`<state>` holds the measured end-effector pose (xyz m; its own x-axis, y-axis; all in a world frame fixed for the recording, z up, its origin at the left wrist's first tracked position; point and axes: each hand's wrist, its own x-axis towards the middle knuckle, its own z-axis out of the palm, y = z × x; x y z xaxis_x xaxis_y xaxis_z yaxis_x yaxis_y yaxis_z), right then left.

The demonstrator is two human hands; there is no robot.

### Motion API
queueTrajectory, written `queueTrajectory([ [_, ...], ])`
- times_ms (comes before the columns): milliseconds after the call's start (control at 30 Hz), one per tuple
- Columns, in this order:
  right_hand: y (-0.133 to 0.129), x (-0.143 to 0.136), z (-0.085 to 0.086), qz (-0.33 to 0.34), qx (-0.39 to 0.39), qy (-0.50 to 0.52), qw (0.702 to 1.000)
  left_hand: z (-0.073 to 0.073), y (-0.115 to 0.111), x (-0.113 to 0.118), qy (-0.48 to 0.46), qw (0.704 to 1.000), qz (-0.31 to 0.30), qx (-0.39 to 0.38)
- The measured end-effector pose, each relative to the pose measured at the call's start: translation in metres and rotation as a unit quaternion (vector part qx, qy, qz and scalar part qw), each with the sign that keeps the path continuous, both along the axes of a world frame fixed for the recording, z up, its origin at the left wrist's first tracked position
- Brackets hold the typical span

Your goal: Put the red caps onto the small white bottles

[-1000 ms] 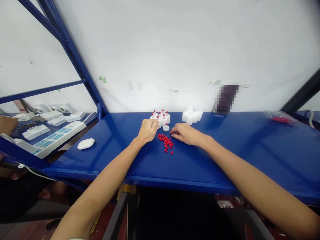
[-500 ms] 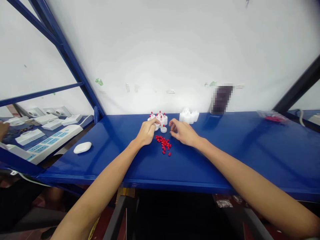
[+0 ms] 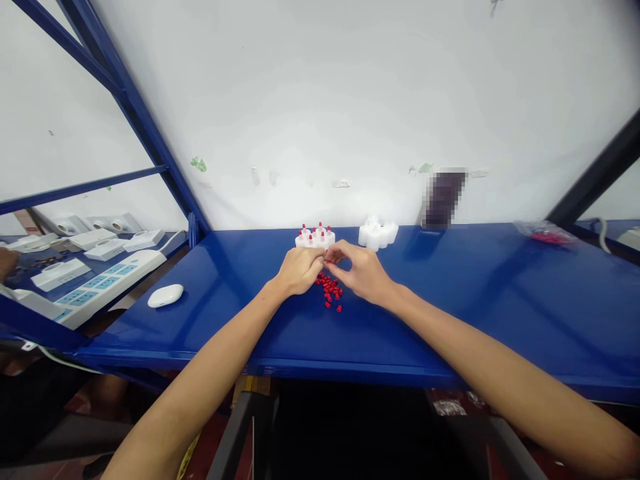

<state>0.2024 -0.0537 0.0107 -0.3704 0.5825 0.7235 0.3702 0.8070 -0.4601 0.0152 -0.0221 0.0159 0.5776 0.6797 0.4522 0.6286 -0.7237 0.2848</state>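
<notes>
My left hand (image 3: 301,270) and my right hand (image 3: 364,272) meet over the blue table, fingertips touching or nearly so. The right thumb and forefinger are pinched at a small red cap (image 3: 329,261), mostly covered by the fingers. My left fingers are closed, and what they hold is hidden behind them. Just below the hands lies a loose pile of small red caps (image 3: 331,288), partly covered by the right hand. Behind my left hand stand several white round bottle tops with red-capped tips (image 3: 320,235), upright and close together.
A cluster of plain white pieces (image 3: 377,233) stands by the wall. A dark blurred object (image 3: 444,200) leans there too. A white earbud case (image 3: 165,295) lies left. Beyond the frame post are a power strip (image 3: 107,287) and a person's hand (image 3: 7,262). A plastic bag (image 3: 545,235) lies far right.
My hands have come together: the right moved left and the left slightly right. They now cover the single red-tipped white top that stood between them.
</notes>
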Motion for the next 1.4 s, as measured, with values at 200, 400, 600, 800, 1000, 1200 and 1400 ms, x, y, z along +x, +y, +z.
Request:
queueTrajectory([
  [200, 0.001, -0.002, -0.002, 0.008, 0.085, -0.003, 0.996, 0.003, -0.001, 0.001, -0.085, 0.995, -0.021, -0.049],
  [400, -0.004, 0.001, 0.001, -0.038, 0.076, -0.064, 0.994, -0.003, 0.005, -0.003, -0.212, 0.972, -0.015, -0.104],
  [600, -0.009, -0.002, 0.002, -0.031, 0.070, -0.159, 0.984, -0.007, 0.001, 0.002, -0.278, 0.946, -0.032, -0.160],
  [800, 0.007, 0.002, -0.003, -0.114, 0.031, -0.082, 0.990, -0.009, 0.008, -0.001, -0.198, 0.971, 0.093, -0.095],
  [1000, 0.021, 0.004, -0.010, -0.130, -0.002, -0.171, 0.977, -0.010, 0.015, -0.008, -0.166, 0.975, 0.141, -0.047],
  [1200, 0.022, 0.002, -0.013, -0.141, -0.007, -0.234, 0.962, -0.010, 0.014, -0.006, -0.120, 0.986, 0.107, -0.050],
  [1400, 0.021, 0.009, -0.010, -0.135, 0.001, -0.199, 0.971, -0.010, 0.015, -0.009, -0.087, 0.990, 0.103, -0.052],
])
